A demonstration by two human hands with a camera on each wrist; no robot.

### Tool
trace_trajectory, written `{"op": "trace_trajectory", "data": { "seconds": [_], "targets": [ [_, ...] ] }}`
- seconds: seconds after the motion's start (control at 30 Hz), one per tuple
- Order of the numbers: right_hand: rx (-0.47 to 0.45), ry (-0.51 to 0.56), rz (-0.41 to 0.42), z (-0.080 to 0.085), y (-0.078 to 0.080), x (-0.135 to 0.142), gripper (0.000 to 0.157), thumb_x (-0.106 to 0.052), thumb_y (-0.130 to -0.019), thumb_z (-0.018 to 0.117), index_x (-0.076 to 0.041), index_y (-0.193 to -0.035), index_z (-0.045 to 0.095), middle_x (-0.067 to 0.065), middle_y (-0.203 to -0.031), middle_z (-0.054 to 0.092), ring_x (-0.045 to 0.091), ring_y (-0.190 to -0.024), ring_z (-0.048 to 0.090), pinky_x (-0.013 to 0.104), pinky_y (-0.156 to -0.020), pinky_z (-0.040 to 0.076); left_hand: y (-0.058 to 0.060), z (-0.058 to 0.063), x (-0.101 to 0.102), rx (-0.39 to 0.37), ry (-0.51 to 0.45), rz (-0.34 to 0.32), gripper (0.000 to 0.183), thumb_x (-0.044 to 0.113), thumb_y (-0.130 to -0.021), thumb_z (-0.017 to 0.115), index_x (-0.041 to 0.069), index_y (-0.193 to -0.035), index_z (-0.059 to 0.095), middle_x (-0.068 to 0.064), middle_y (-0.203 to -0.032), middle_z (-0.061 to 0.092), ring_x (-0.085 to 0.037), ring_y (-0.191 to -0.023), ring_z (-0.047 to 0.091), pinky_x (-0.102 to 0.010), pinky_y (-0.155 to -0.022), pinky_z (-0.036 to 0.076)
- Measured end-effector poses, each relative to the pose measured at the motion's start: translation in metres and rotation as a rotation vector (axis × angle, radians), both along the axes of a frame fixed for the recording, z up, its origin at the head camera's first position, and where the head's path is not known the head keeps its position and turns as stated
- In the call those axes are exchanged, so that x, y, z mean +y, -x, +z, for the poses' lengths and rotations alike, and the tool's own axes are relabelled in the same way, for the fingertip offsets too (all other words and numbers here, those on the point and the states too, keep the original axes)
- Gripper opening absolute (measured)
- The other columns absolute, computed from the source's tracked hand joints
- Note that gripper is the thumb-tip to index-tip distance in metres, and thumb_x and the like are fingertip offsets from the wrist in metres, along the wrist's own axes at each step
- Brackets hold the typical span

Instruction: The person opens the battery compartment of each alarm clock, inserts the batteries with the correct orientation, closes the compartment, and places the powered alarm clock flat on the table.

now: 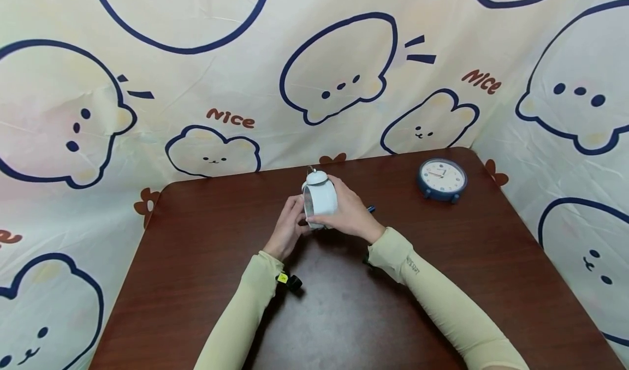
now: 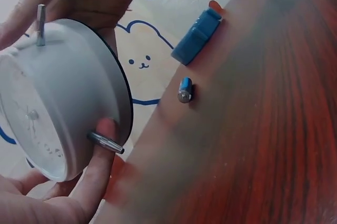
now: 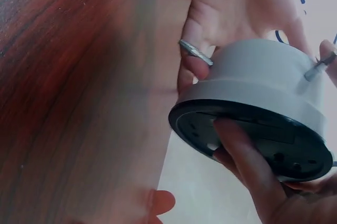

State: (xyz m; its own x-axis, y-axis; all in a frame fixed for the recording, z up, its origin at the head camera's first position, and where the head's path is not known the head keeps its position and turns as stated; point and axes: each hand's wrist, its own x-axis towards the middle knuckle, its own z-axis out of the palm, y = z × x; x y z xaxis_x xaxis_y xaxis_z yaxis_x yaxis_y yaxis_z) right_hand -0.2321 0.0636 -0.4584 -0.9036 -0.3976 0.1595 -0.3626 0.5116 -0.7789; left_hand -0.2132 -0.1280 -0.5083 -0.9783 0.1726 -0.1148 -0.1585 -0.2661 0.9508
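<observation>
A white alarm clock (image 1: 321, 198) with a bell on top is held tilted above the table between both hands. My left hand (image 1: 289, 222) grips it from the left; in the left wrist view one finger touches a metal leg (image 2: 105, 142). From the right, my right hand (image 1: 351, 209) holds the clock body, its thumb across the casing. The left wrist view shows the pale clock face (image 2: 31, 113). Fingers (image 3: 245, 155) lie on the black back (image 3: 263, 129) in the right wrist view. Part of the back is hidden behind them.
A blue round clock (image 1: 442, 176) sits at the table's back right. Just beyond my right hand lies a small blue battery (image 2: 185, 89) with a metal end. The brown table (image 1: 206, 282) meets a patterned cloth (image 1: 314, 135) at its back.
</observation>
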Motion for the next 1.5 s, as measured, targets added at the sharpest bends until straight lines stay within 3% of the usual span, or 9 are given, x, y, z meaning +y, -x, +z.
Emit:
{"op": "trace_trajectory", "data": {
  "seconds": [0.17,0.33,0.5,0.8,0.93,1.1,1.27,1.37,1.5],
  "targets": [
    [-0.023,0.016,-0.019,0.002,0.002,0.001,0.105,-0.039,-0.079,0.09,-0.006,-0.159,0.029,0.015,-0.143,0.054,0.033,-0.118,0.059,0.051,-0.097,0.053,0.002,0.003,-0.002,-0.001,0.037,-0.003,0.041,0.05,-0.109,0.044,0.016,-0.133,0.045,-0.004,-0.132,0.05,-0.017,-0.105,0.063,-0.038,-0.085,0.058],
    [-0.056,0.036,-0.013,0.003,0.002,0.001,0.101,-0.031,-0.083,0.086,-0.006,-0.16,0.025,0.019,-0.145,0.052,0.035,-0.119,0.059,0.052,-0.095,0.055,0.002,0.004,-0.003,0.004,0.054,0.025,0.039,0.042,-0.111,0.042,0.014,-0.139,0.045,-0.006,-0.138,0.049,-0.018,-0.106,0.061,-0.038,-0.084,0.057],
    [-0.08,0.074,-0.049,0.001,0.005,0.003,0.094,-0.02,-0.084,0.082,-0.004,-0.158,0.026,0.022,-0.145,0.052,0.038,-0.12,0.059,0.053,-0.096,0.055,-0.001,0.009,-0.005,0.036,0.098,0.03,0.041,0.032,-0.111,0.048,0.016,-0.149,0.046,-0.007,-0.144,0.048,-0.021,-0.116,0.057,-0.039,-0.087,0.057],
    [-0.172,0.134,-0.076,-0.003,0.011,0.008,0.083,-0.02,-0.09,0.078,-0.004,-0.156,0.03,0.021,-0.15,0.049,0.037,-0.131,0.054,0.053,-0.108,0.048,-0.005,0.012,-0.01,0.047,0.161,0.046,0.049,0.017,-0.107,0.057,0.02,-0.155,0.044,-0.007,-0.152,0.045,-0.021,-0.119,0.053,-0.031,-0.086,0.056],
    [-0.211,0.229,-0.07,-0.003,0.014,0.012,0.081,-0.015,-0.091,0.078,-0.004,-0.156,0.031,0.019,-0.152,0.047,0.036,-0.136,0.05,0.053,-0.113,0.042,-0.004,0.011,-0.011,0.072,0.14,0.056,0.046,0.016,-0.107,0.057,0.022,-0.152,0.048,-0.006,-0.147,0.048,-0.022,-0.119,0.053,-0.029,-0.084,0.057],
    [-0.261,0.305,-0.073,-0.004,0.016,0.015,0.08,-0.012,-0.091,0.077,-0.004,-0.156,0.032,0.019,-0.153,0.046,0.034,-0.139,0.046,0.051,-0.117,0.038,-0.003,0.01,-0.012,0.075,0.089,0.08,0.04,0.014,-0.106,0.058,0.014,-0.145,0.051,-0.009,-0.139,0.05,-0.021,-0.117,0.057,-0.032,-0.087,0.06],
    [-0.318,0.368,-0.051,-0.005,0.016,0.016,0.078,-0.011,-0.092,0.075,-0.004,-0.157,0.032,0.019,-0.154,0.046,0.033,-0.141,0.045,0.049,-0.116,0.039,-0.001,0.009,-0.013,-0.007,0.074,0.103,0.04,0.02,-0.106,0.059,0.009,-0.143,0.048,-0.008,-0.128,0.055,-0.015,-0.103,0.067,-0.03,-0.084,0.06],
    [-0.334,0.388,-0.025,-0.006,0.016,0.017,0.078,-0.01,-0.092,0.074,-0.004,-0.157,0.031,0.019,-0.153,0.047,0.032,-0.139,0.046,0.045,-0.113,0.042,-0.001,0.009,-0.013,-0.043,0.064,0.091,0.044,0.026,-0.107,0.058,0.009,-0.146,0.047,-0.007,-0.118,0.06,-0.012,-0.093,0.07,-0.029,-0.083,0.06],
    [-0.347,0.415,0.006,-0.009,0.018,0.019,0.075,-0.01,-0.093,0.072,-0.004,-0.156,0.031,0.021,-0.148,0.05,0.031,-0.128,0.053,0.035,-0.097,0.052,-0.001,0.011,-0.013,-0.014,0.066,0.081,0.045,0.025,-0.108,0.056,0.004,-0.148,0.048,-0.005,-0.109,0.063,-0.012,-0.087,0.071,-0.029,-0.082,0.06]
  ]
}}
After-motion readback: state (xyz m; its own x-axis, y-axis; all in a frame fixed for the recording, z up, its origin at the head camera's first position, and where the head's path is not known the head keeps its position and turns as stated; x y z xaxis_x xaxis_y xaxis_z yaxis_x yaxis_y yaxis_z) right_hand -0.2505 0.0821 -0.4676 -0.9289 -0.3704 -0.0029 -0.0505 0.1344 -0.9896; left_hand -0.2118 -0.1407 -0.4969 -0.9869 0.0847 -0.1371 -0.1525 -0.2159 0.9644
